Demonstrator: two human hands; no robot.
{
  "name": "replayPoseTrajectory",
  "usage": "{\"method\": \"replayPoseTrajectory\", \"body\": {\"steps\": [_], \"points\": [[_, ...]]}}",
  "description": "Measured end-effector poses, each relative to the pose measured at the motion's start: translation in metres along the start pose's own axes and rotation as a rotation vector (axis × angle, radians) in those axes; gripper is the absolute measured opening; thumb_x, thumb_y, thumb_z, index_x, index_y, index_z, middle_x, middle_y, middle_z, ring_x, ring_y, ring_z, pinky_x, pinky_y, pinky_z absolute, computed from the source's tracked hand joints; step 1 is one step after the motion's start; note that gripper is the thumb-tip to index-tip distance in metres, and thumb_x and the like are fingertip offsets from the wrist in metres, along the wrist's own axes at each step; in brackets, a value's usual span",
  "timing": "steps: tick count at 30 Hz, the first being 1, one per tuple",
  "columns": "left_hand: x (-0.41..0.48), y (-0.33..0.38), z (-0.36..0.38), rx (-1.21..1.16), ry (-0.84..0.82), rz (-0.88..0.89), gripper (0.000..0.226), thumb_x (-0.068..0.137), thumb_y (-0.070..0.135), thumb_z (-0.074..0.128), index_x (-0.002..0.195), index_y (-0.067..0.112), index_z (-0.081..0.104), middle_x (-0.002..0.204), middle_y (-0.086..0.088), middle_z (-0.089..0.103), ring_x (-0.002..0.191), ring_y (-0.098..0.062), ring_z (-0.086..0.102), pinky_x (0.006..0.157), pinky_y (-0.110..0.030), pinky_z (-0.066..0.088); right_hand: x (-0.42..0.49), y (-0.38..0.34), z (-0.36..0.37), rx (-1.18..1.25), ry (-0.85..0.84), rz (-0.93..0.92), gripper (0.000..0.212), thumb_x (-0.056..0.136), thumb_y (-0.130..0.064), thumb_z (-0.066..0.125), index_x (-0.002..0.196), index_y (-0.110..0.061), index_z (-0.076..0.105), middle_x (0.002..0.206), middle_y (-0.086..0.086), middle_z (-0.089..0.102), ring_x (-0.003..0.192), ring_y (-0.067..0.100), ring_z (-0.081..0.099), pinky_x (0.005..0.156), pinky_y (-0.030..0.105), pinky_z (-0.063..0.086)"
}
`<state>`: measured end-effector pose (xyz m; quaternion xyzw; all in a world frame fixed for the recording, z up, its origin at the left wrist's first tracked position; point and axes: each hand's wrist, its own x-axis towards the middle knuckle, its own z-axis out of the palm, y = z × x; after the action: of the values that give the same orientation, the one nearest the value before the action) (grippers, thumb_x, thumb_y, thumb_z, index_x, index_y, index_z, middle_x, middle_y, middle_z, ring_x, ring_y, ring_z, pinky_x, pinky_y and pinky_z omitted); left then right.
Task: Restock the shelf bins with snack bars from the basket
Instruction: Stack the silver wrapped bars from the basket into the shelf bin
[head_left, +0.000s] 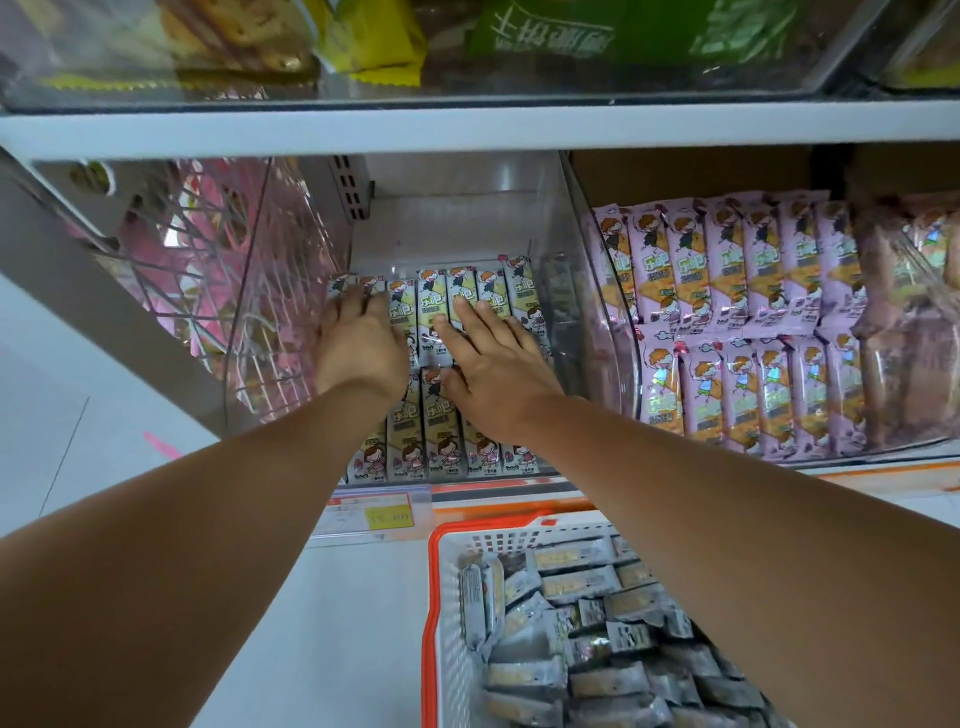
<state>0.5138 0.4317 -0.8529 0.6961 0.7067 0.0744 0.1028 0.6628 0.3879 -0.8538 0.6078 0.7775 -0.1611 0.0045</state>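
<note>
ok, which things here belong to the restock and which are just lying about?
Job: left hand and right hand, both on the pale snack bars in the middle bin; basket of grey-wrapped bars.
Lying about: purple bars at right; pink packs at left; green pack and yellow pack above; price tag.

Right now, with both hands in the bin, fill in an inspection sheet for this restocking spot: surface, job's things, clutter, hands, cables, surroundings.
Surface: shelf holding clear bins; the middle bin is partly filled, bare at the back.
Job's things: pale-wrapped snack bars in two rows in the middle bin; orange-rimmed basket below, holding more wrapped bars.
Clutter: nothing seen.
Hands: left hand and right hand press on the back row, gripping nothing.
Cables: nothing seen.
Surroundings: pink bars in the bin to the right; yellow price tag on the shelf edge; green and yellow packs above.
</note>
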Motion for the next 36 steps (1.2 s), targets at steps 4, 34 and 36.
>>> {"method": "replayPoseTrajectory", "body": {"steps": [4, 34, 36], "points": [[-0.008, -0.004, -0.005, 0.076, -0.104, 0.047, 0.054, 0.103, 0.029, 0.032, 0.154, 0.017, 0.019, 0.162, -0.008, 0.010, 0.148, -0.030, 0.009, 0.118, -0.046, 0.022, 0.000, -0.001, -0.001, -0.021, 0.005, -0.003, 0.058, 0.105, -0.040, 0.020, 0.156, -0.026, -0.004, 0.163, 0.000, -0.013, 0.149, 0.017, -0.016, 0.120, 0.038, -0.010], [-0.331, -0.046, 0.129, -0.183, -0.434, -0.055, 0.074, 0.099, 0.021, 0.039, 0.153, 0.013, -0.011, 0.163, -0.006, -0.003, 0.147, -0.023, 0.019, 0.115, -0.031, 0.024, -0.258, 0.011, 0.229, 0.247, -0.828, 0.192, 0.035, 0.099, -0.023, 0.047, 0.133, -0.016, 0.048, 0.120, 0.008, 0.058, 0.096, 0.021, 0.059, 0.075, 0.031, 0.046], [-0.342, -0.046, 0.139, -0.254, -0.397, -0.050, 0.074, 0.098, 0.021, 0.040, 0.152, 0.015, -0.011, 0.163, -0.008, 0.001, 0.144, -0.027, 0.028, 0.112, -0.035, 0.032, -0.261, 0.007, 0.256, 0.255, -0.846, 0.232, 0.035, 0.099, -0.026, 0.049, 0.132, -0.016, 0.047, 0.118, 0.007, 0.059, 0.090, 0.017, 0.056, 0.070, 0.028, 0.043]]}}
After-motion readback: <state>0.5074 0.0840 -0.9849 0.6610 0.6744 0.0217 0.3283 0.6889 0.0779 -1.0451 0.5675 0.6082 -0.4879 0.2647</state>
